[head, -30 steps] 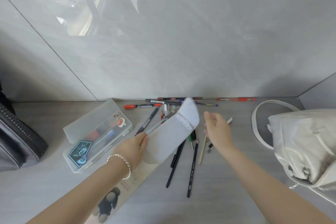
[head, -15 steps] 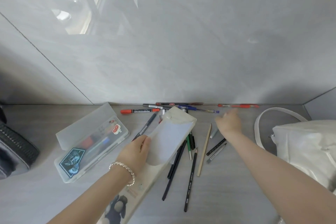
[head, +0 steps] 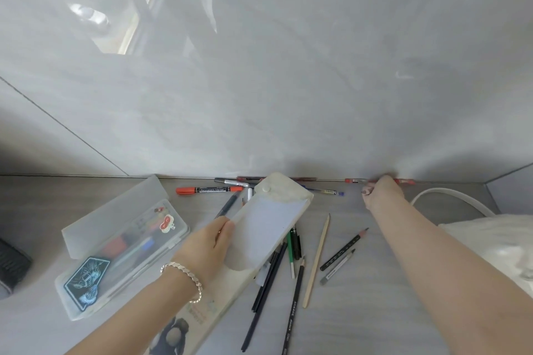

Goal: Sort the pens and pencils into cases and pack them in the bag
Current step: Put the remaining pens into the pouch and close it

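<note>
My left hand (head: 208,245) grips the edge of a cream flap-top pencil case (head: 268,228), held open over the pile. Black pencils (head: 292,300), a plain wooden pencil (head: 316,261) and two short dark pencils (head: 343,251) lie loose on the table below it. Markers, one with orange caps (head: 209,189), lie near the wall. My right hand (head: 380,192) reaches to the back wall, its fingers curled over a red pen (head: 403,181) lying along the wall. A clear plastic case (head: 121,248) with pens inside stands open at the left.
A white bag (head: 496,239) with a looping strap (head: 450,196) sits at the right edge. A dark zipped bag (head: 11,265) shows at the far left. The grey wall rises directly behind the pens.
My right hand has moved from the middle of the pile out to the back wall, onto the red pen. The left hand has lowered the cream case slightly.
</note>
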`<action>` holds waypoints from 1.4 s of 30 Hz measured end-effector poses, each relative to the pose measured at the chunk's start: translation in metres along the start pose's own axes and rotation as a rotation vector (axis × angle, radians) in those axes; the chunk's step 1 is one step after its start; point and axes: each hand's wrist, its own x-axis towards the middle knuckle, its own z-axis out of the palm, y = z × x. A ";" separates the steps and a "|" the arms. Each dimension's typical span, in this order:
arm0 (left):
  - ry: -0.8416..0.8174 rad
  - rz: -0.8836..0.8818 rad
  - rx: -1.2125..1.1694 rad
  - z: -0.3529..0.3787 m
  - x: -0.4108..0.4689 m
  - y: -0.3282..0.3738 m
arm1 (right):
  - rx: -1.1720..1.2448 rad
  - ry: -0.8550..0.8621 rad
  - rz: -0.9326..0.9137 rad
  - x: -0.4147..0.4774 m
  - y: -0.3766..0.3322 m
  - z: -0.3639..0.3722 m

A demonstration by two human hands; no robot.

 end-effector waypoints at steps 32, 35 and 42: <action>0.037 -0.075 0.084 -0.001 -0.003 -0.010 | -0.085 -0.273 0.215 -0.063 0.038 0.040; 0.041 -0.071 0.088 -0.001 -0.001 -0.009 | -0.082 -0.256 0.191 -0.063 0.041 0.040; 0.019 -0.072 0.060 0.005 0.001 -0.007 | 0.161 -0.276 0.052 -0.134 0.045 0.011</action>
